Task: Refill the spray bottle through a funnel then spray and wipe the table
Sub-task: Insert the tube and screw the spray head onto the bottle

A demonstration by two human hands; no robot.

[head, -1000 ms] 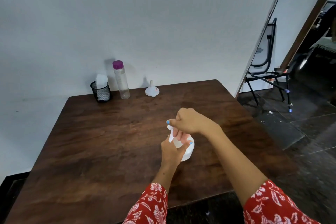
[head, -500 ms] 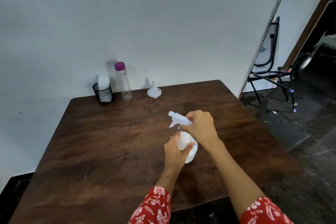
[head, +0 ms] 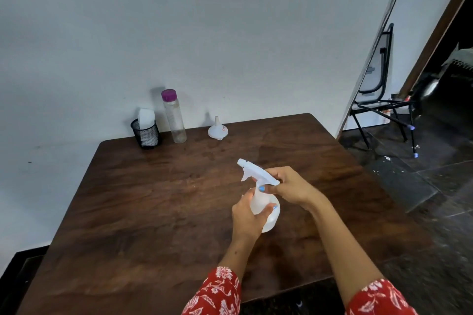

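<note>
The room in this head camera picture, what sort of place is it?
Probably a plain room in a home: a dark wooden table stands against a bare white wall, a black metal-framed chair stands on the dark tiled floor, and a doorway opens at the right.

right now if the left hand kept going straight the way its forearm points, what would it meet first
The left hand already grips the spray bottle, so it would push that first; beyond lies bare table, though depth is uncertain.

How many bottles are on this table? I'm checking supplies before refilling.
2. A white plastic spray bottle stands mid-table, held by both hands; a tall clear bottle with a purple cap stands at the far edge, by the wall.
</note>
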